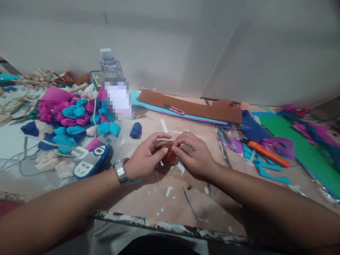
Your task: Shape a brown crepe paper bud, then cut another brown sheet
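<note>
A small reddish-brown piece of crumpled paper (169,159) is pinched between my two hands, above the middle of the table. My left hand (145,156), with a metal watch on the wrist, grips its left side with thumb and bent fingers. On the opposite side, the thumb and curled fingers of my right hand (196,153) hold its upper edge. The fingers partly hide the paper. Left of my left hand lies a dark blue crumpled paper ball (136,130). Small white scraps (168,191) are scattered on the table below my hands.
Folded brown sheets (186,105) with a small pink cutter (176,110) lie behind my hands. An orange utility knife (269,154) is at right, near green sheets (294,148). At left are coloured paper puffs (74,111), a power strip (91,163) and a bottle (110,65).
</note>
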The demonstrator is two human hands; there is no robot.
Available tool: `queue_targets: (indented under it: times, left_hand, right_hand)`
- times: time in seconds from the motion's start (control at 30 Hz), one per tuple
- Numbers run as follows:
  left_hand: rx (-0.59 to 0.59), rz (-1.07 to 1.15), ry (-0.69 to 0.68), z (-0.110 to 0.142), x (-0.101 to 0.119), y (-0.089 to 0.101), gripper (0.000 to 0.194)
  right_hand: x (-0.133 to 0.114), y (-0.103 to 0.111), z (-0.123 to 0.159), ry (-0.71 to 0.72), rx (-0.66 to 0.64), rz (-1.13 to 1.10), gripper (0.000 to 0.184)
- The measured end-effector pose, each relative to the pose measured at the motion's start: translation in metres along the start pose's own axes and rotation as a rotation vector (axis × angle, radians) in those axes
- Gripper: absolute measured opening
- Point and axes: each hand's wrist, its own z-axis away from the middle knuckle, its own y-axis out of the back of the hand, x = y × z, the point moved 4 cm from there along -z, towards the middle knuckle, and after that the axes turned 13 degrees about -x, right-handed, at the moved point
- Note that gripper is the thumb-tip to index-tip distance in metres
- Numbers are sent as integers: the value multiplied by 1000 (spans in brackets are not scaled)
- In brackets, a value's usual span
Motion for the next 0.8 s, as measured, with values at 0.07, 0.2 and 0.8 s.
queue_targets:
  times: [0.07, 0.2, 0.8]
  left_hand:
    - [-15, 50, 10, 0, -1, -2, 35]
    - [-29, 135, 22, 0, -2, -3, 38]
    - [-95, 33, 108, 5, -5, -4, 62]
  right_hand:
    - [0, 0, 0, 14, 8, 14, 10]
    - [0, 0, -1, 33, 7, 41, 10]
    - [-6, -8, -1, 135, -242, 35, 34]
